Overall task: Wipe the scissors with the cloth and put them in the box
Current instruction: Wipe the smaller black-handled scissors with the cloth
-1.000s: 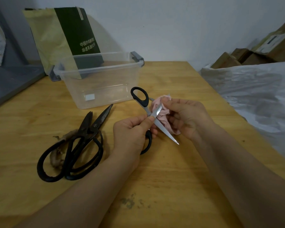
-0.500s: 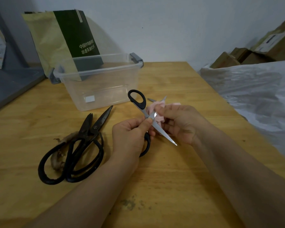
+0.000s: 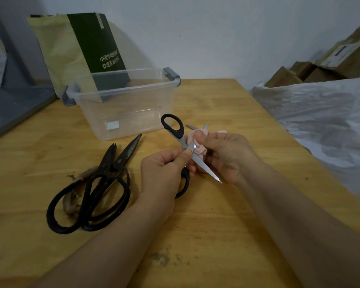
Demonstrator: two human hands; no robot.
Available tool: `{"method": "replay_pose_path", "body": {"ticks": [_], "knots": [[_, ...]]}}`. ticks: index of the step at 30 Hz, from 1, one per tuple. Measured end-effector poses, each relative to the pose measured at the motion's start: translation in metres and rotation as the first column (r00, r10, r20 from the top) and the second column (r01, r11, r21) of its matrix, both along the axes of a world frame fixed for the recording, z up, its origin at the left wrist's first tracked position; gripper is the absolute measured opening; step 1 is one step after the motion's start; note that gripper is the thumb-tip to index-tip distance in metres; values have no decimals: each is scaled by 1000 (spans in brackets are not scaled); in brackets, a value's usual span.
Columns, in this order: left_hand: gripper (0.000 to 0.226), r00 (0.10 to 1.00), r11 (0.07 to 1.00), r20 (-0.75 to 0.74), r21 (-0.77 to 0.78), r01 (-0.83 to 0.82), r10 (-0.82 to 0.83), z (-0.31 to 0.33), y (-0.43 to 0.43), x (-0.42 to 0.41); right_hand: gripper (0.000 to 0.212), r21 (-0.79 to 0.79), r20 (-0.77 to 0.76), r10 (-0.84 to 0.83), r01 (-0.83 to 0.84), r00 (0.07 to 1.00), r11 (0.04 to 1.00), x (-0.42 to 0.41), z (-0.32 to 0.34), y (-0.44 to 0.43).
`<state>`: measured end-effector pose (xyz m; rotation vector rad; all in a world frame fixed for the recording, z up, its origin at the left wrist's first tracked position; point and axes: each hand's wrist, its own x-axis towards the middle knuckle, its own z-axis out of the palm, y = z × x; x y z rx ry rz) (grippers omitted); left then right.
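Note:
A pair of black-handled scissors (image 3: 173, 126) hangs opened above the wooden table (image 3: 227, 215). My left hand (image 3: 164, 173) grips them near the pivot and lower handle. One bare blade points down to the right. My right hand (image 3: 227, 154) pinches a pink cloth (image 3: 197, 145) around the other blade, whose tip sticks out beyond the cloth. The clear plastic box (image 3: 123, 104) stands behind the scissors, with nothing inside it that I can see.
Two large dark iron scissors (image 3: 100, 183) lie overlapping on the table to the left, over a scrap of brownish stuff. A green and yellow bag (image 3: 77, 50) leans behind the box. A white plastic sack (image 3: 324, 113) and cardboard boxes (image 3: 320, 65) border the table's right edge.
My right hand has slid the cloth along the blade toward the pivot. The scissors and both hands have shifted slightly toward me and left.

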<state>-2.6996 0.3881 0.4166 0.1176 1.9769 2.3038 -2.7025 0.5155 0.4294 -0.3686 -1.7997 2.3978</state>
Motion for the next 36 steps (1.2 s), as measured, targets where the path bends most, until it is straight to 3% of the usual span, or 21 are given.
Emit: {"method": "replay_pose_path", "body": {"ticks": [4,6,10,15,18,20,22,26,30,33,36], "knots": [[21,999,998,42,60,-19,17,1,-1,-1,19,36,11,149,-150,989,988,3,0,3],[20,999,997,39,71,-27,24,2,-2,-1,45,54,36,192,-194,981,980,4,0,2],[19,1000,999,2,33,1,-1,1,-1,0,52,31,8,127,-127,992,991,4,0,-2],[13,1000,1000,18,28,7,-7,1,1,-1,19,-31,16,-41,42,999,999,-6,-3,-2],[18,1000,999,24,41,-8,7,1,1,-2,16,51,24,62,-63,998,997,-4,-3,1],[21,1000,999,18,44,-5,5,2,0,-2,25,82,20,146,-147,989,986,0,-2,-2],[21,1000,1000,5,30,8,-9,2,0,-1,38,50,9,91,-91,996,995,-1,-2,-1],[23,1000,1000,-9,-8,2,-2,0,1,0,23,23,44,-96,95,994,995,-6,0,7],[23,999,1000,-46,-7,3,-4,0,0,0,23,121,-19,175,-172,984,978,-4,-6,7],[19,998,1000,-57,-16,21,-22,0,0,0,29,125,33,63,-67,997,990,-6,-6,6],[16,998,999,-51,-16,30,-31,-1,1,0,22,-45,65,-88,91,994,995,-8,-2,9]]}}
